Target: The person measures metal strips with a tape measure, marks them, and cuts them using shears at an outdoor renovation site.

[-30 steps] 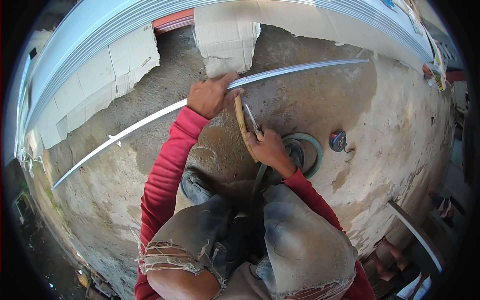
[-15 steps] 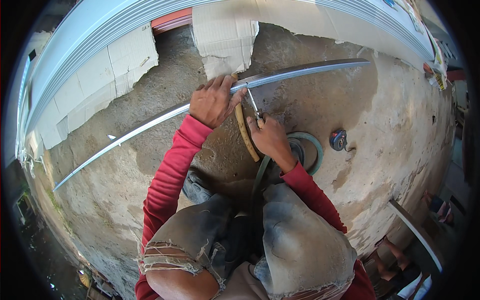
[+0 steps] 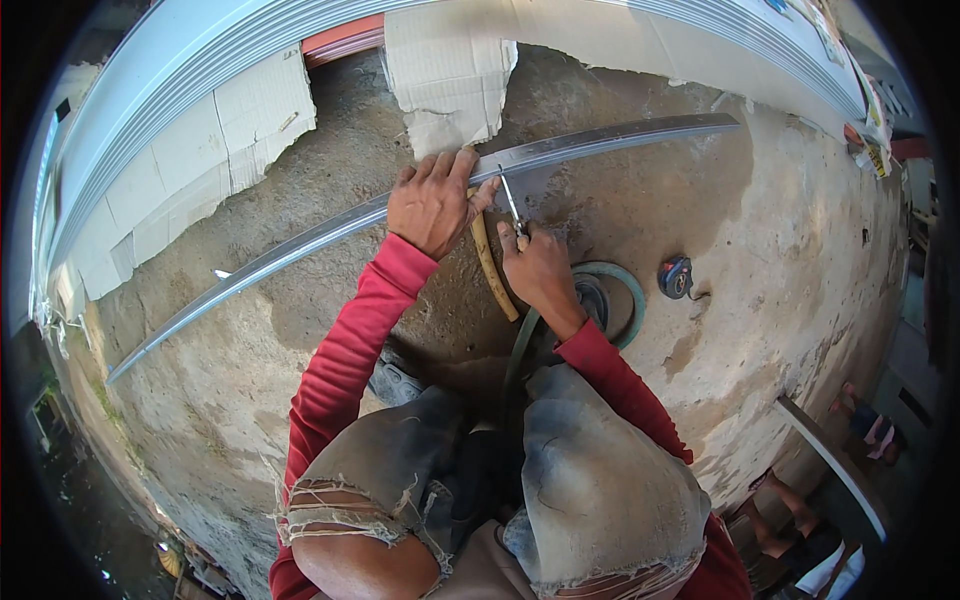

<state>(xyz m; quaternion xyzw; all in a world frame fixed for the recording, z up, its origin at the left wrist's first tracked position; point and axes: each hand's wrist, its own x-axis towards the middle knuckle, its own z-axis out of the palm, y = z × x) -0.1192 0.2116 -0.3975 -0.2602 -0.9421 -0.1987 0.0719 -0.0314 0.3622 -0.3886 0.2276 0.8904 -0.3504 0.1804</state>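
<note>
A long, thin grey metal channel lies across in front of me, its ends curving in the fisheye picture. Wrapped over its middle is my left hand, closed, with fingers at the far edge and the thumb on the near side. My right hand is closed around a slim metal hand tool that looks like snips. The tool's narrow tip meets the channel just right of my left thumb. Under the channel sits a curved wooden stick, partly hidden by it and my left hand.
A coiled green hose rests beside my right wrist, with a tape measure farther right. Torn cardboard and stacked pale sheets border the far side. Another person's legs show at the lower right, near a long bar.
The channel has turned about its length, so more of its flat upper face shows. My left hand has shifted slightly right with it. The tool's tip stays at the channel.
</note>
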